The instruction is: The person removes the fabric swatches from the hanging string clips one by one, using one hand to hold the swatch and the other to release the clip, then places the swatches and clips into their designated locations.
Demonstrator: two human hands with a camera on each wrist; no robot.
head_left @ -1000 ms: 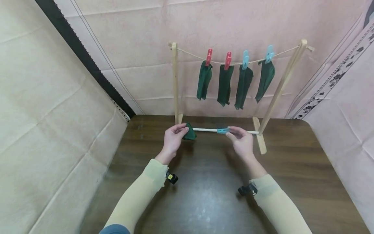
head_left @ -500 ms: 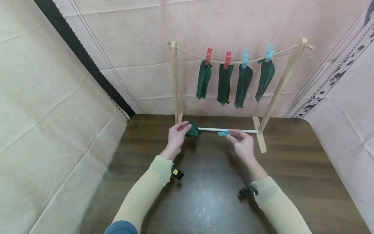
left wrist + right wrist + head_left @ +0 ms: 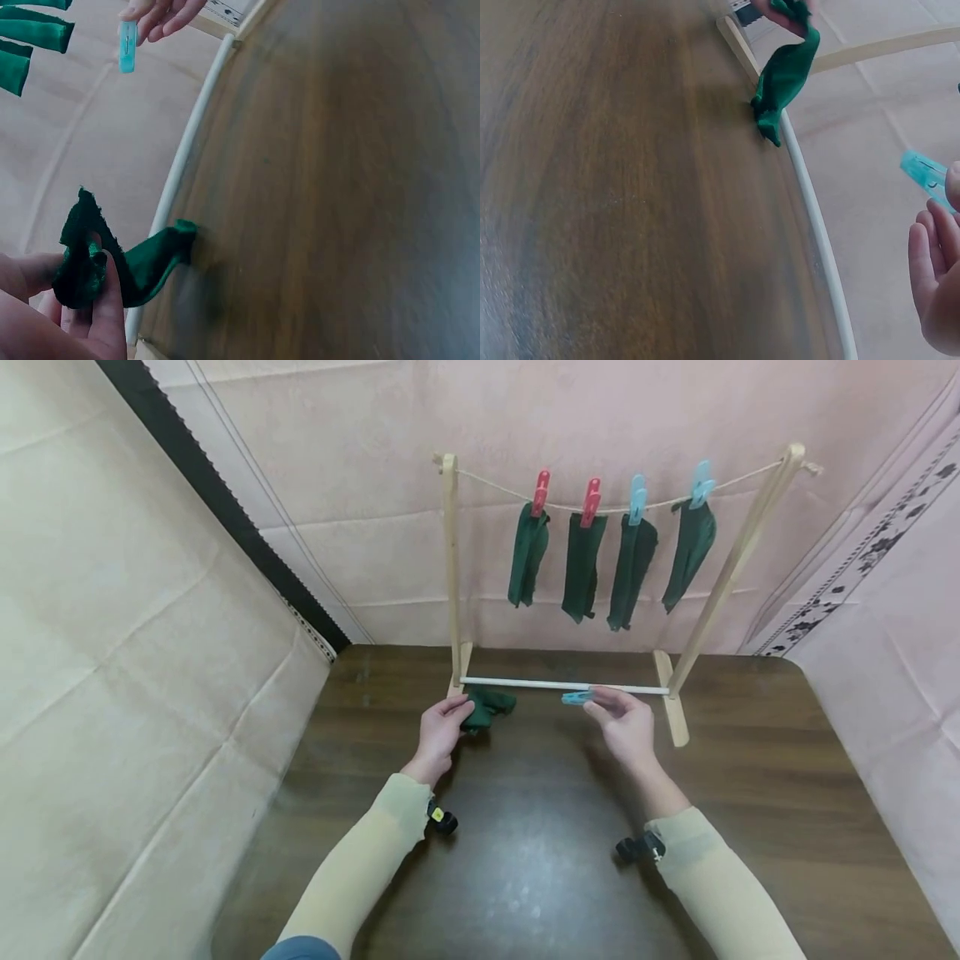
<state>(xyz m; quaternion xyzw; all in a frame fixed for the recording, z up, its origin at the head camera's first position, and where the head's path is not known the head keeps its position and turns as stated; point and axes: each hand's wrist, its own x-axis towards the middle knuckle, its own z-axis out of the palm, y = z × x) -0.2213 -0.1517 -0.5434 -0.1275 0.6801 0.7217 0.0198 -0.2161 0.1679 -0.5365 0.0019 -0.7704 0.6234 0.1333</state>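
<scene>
My left hand (image 3: pixel 438 737) pinches a small dark green velvety cloth (image 3: pixel 491 703) by one end, near the foot of the rack's left post. In the left wrist view the cloth (image 3: pixel 150 268) bends over the fingers, its loose end pointing away from the hand. Between thumb and fingers my right hand (image 3: pixel 628 722) holds a light blue clothespin (image 3: pixel 574 698), in front of the rack's white crossbar (image 3: pixel 525 682). The clothespin (image 3: pixel 922 171) juts out past the fingertips in the right wrist view, apart from the cloth.
A wooden drying rack (image 3: pixel 452 560) stands at the table's back, a string (image 3: pixel 495 487) tied between its posts. Several green cloths (image 3: pixel 581 568) hang there, held by red clothespins (image 3: pixel 542 492) and blue clothespins (image 3: pixel 637 498). Pale sheets (image 3: pixel 337 460) enclose the brown table (image 3: pixel 517 827).
My left hand first shifted right, then back left and slightly down, and more of the cloth now shows. The clothespin in my right hand has dropped slightly relative to the crossbar.
</scene>
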